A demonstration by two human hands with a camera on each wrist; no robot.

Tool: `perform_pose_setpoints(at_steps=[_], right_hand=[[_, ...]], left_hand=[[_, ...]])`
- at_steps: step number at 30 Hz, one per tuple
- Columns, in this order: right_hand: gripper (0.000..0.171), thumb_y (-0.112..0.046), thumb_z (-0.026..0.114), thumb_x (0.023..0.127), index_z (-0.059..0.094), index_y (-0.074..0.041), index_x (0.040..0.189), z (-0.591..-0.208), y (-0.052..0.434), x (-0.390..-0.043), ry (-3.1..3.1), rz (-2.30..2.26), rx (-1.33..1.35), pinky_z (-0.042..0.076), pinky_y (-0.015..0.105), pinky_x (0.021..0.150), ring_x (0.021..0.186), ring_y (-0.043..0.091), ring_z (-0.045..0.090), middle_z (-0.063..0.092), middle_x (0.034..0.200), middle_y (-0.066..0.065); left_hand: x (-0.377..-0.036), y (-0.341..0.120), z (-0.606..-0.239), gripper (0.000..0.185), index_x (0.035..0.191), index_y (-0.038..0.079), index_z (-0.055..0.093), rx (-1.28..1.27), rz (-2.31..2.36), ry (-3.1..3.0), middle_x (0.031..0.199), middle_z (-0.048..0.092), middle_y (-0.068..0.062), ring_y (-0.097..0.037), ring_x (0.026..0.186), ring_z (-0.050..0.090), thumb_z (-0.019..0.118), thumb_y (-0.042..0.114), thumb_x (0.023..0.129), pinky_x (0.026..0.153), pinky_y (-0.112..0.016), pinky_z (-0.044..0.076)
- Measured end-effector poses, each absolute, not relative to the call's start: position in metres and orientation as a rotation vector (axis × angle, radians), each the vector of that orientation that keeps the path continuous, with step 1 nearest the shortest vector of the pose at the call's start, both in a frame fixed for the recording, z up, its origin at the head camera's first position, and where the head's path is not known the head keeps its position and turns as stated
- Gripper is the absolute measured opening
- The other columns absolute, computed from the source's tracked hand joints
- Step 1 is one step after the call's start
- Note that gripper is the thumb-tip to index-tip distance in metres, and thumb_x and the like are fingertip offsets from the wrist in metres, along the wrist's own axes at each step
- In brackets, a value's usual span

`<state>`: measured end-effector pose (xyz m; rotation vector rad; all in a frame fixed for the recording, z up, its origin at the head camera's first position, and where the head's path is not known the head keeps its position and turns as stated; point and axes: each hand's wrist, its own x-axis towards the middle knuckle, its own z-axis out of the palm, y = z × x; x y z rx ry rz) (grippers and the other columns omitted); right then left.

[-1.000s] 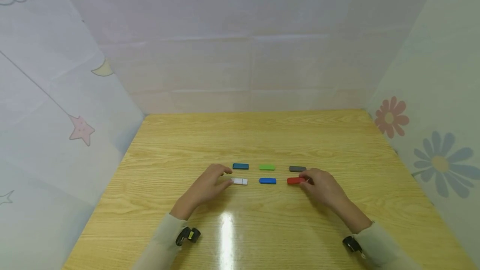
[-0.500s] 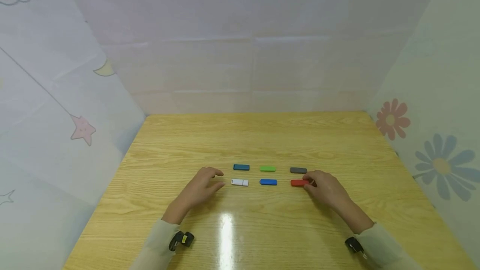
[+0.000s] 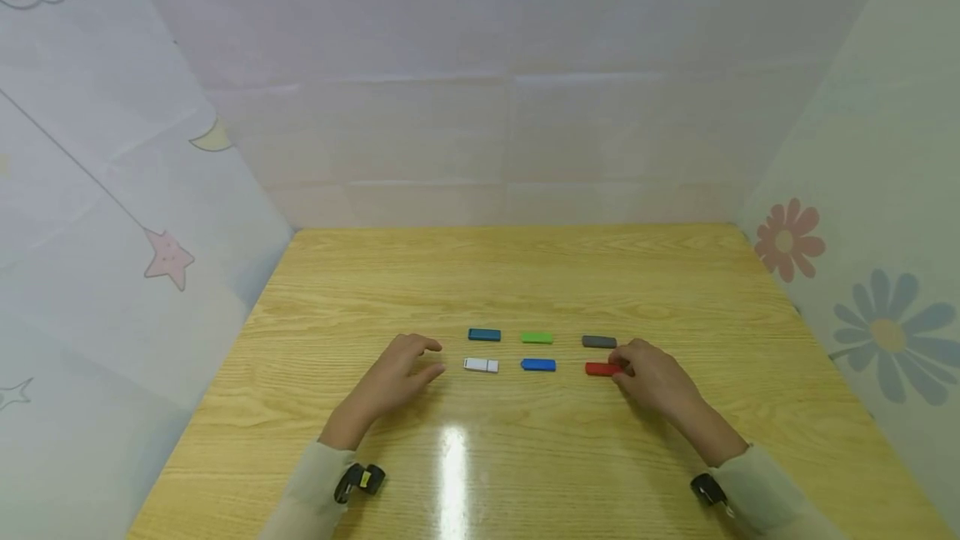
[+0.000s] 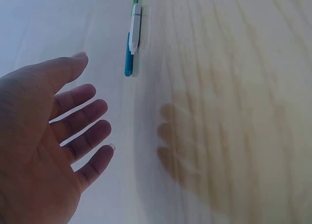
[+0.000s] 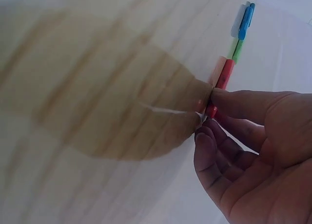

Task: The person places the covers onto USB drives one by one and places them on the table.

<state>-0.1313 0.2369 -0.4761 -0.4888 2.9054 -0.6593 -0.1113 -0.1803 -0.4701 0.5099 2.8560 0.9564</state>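
Observation:
On the table lie several USB flash drives in two rows. The back row has a teal flash drive [image 3: 484,335], a green one [image 3: 537,338] and a grey one [image 3: 599,342]; in front are a white flash drive [image 3: 481,366], a blue one [image 3: 539,365] and a red flash drive [image 3: 598,369]. My right hand [image 3: 655,377] pinches the right end of the red drive, which the fingers partly cover; the right wrist view shows the thumb against it. Left of the white drive, my left hand [image 3: 393,375] hovers apart from it, fingers relaxed and holding nothing.
The wooden tabletop [image 3: 360,273] ends at a pale back wall [image 3: 502,132], with printed sheets on the left and right sides. A bright reflection [image 3: 452,482] shows near the front. Small black devices [image 3: 360,480] are strapped on both sleeves.
My left hand has drawn back leftward, away from the white flash drive. My right hand has shifted the red flash drive slightly right and nearer to me, widening its gap from the blue one.

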Motion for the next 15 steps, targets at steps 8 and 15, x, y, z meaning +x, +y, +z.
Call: perform_pose_setpoints(at_steps=[8,15], right_hand=[[0.031,-0.019,0.071,0.095,0.068,0.0,0.119,-0.472,0.239,-0.131,2.882,-0.727,-0.403,0.054,0.041,0.07,0.085,0.022,0.063,0.067,0.106,0.012],[0.05,-0.031,0.059,0.104,0.056,0.006,0.137,-0.461,0.253,-0.136,2.928,-0.758,-0.373,0.05,0.061,0.092,0.117,0.047,0.057,0.06,0.13,0.028]], left_hand=[[-0.112,-0.181,-0.467,0.037,0.133,0.004,0.061,0.527,0.913,2.944,0.135,0.061,-0.01,-0.03,0.13,0.051,0.061,0.027,0.104,0.107,-0.049,0.045],[-0.116,-0.186,-0.462,0.045,0.141,0.003,0.056,0.506,0.849,3.05,0.151,0.05,-0.015,-0.037,0.14,0.043,0.056,0.032,0.106,0.113,-0.061,0.034]])
